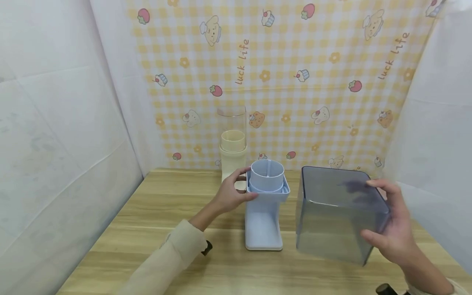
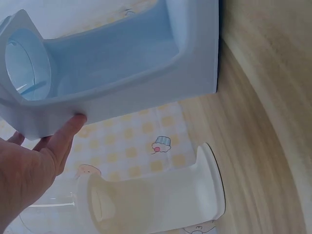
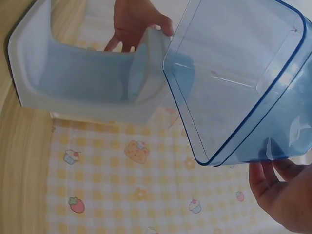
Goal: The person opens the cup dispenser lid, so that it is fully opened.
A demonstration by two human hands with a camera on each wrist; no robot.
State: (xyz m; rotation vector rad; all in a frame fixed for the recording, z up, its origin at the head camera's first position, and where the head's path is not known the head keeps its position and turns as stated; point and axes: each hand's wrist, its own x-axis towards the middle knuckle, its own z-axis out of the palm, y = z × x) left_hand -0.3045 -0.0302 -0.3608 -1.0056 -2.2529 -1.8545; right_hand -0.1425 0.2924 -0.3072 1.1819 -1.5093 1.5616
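A light-blue plastic stand (image 1: 262,229) stands upright on the table, with a flat foot, a square tray-like top and a round collar (image 1: 267,174) rising from it. My left hand (image 1: 233,191) grips the left side of that top, thumb at the front and fingers behind. To its right, my right hand (image 1: 396,227) holds a see-through blue-grey square container (image 1: 332,221) by its right side, thumb in front and fingertips over the upper edge. The container (image 3: 234,73) is tilted in the right wrist view, and the left hand (image 3: 139,22) shows behind the stand (image 3: 87,73).
Behind the blue stand is a cream stand (image 1: 230,162) with a clear cylinder (image 1: 232,116) on top. The wooden table (image 1: 147,229) backs onto a checked, printed cloth (image 1: 295,49). White sheets (image 1: 62,123) hang at both sides.
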